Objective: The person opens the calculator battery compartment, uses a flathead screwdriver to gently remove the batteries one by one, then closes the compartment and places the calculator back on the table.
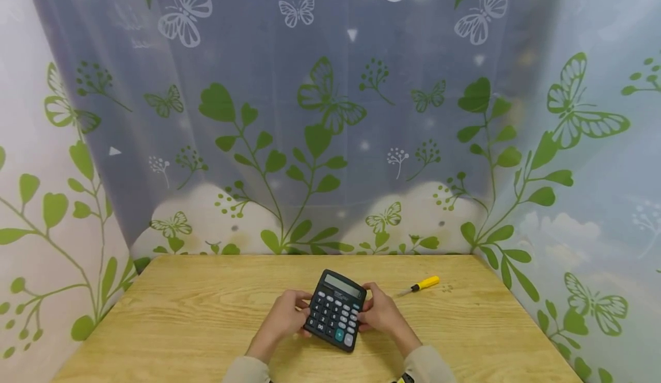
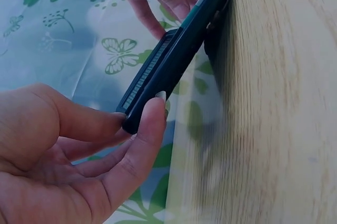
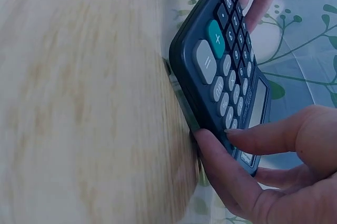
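A black calculator (image 1: 335, 311) with grey, black and green keys is held between both hands, tilted, its display edge facing away from me. My left hand (image 1: 286, 314) pinches its left edge, thumb on the front and fingers behind, as the left wrist view shows on the hand (image 2: 79, 150). On the opposite edge my right hand (image 1: 381, 314) grips it; in the right wrist view the thumb of that hand (image 3: 284, 166) lies over the key side near the display. Close to the table, the calculator's lower end (image 3: 181, 61) casts a shadow; whether it touches the wood I cannot tell.
A screwdriver (image 1: 426, 283) with a yellow and black handle lies on the wooden table (image 1: 206, 291), right of the right hand. Beside it are several tiny pieces (image 1: 447, 288), too small to identify. A patterned curtain (image 1: 320, 199) hangs behind the table and along its sides.
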Available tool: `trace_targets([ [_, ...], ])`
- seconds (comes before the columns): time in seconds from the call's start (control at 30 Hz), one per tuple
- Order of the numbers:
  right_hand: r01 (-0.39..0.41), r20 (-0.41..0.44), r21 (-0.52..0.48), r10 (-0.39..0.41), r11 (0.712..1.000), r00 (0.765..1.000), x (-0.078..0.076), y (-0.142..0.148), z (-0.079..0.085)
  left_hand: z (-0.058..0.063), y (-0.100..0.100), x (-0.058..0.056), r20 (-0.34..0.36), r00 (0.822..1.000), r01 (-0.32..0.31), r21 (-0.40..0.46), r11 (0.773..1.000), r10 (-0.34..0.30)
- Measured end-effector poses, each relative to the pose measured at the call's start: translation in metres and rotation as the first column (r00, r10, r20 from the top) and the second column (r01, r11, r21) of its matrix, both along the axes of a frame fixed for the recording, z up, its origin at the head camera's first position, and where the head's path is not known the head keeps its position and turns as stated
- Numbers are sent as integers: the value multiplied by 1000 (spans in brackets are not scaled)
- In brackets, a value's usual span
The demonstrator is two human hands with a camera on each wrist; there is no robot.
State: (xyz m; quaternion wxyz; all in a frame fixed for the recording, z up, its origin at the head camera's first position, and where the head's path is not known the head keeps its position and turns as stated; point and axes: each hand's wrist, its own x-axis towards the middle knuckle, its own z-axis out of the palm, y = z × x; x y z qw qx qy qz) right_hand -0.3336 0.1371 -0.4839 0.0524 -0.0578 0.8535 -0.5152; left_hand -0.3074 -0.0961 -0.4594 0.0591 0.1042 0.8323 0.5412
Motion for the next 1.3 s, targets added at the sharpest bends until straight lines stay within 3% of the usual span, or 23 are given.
trace_targets([
  [0.53,4,0,33,-4,999,1000,3,0,3,0,-2,1,-9,1000,19,-25,1000,-19],
  [0.67,1,-42,108,3,994,999,3,1,5,2,-4,2,-8,1000,25,-29,999,-25],
  [0.87,38,-121,269,-5,962,993,-1,3,8,4,-6,3,-18,999,37,-29,999,-38],
  [1.3,43,-178,307,13,951,984,1,4,10,8,-2,5,-55,998,36,-6,999,-37],
])
